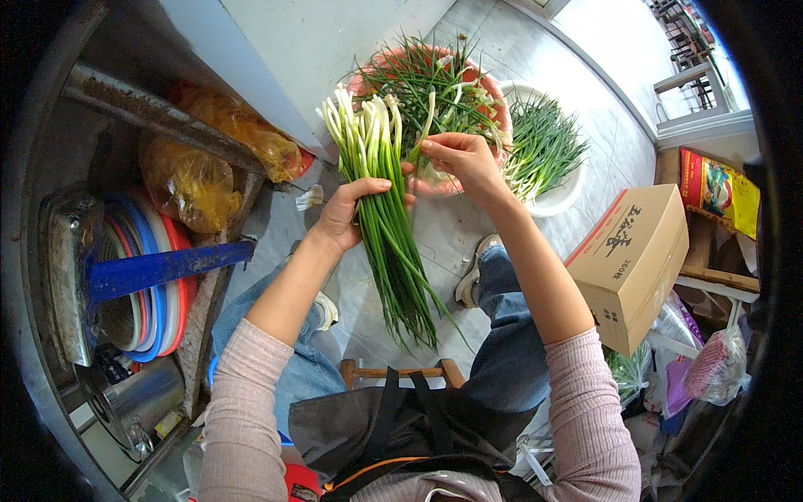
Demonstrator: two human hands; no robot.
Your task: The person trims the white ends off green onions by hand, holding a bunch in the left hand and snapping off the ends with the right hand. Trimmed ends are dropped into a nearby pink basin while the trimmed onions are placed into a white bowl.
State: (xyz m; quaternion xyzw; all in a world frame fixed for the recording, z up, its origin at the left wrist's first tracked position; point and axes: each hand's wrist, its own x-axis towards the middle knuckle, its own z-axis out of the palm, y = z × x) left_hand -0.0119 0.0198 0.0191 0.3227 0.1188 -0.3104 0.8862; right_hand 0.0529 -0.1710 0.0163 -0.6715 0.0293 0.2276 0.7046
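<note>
My left hand [351, 210] is closed around a thick bunch of green onions [392, 251], white ends up and green leaves hanging down over the floor. Just right of the bunch, my right hand [461, 160] pinches the green part of a single green onion [430, 116] between thumb and fingers, its white end pointing up. Behind both hands, a red basin lined with clear plastic [502, 125] holds a loose heap of green onions. To its right stands a white basin [574, 194] with more green onions in it.
A cardboard box [649, 273] stands at the right, near a red and yellow packet [715, 191] and plastic bags. On the left, a metal rack [213, 301] holds colourful plastic baskets [179, 282] and yellow plastic bags [188, 182]. A white panel [301, 63] rises ahead.
</note>
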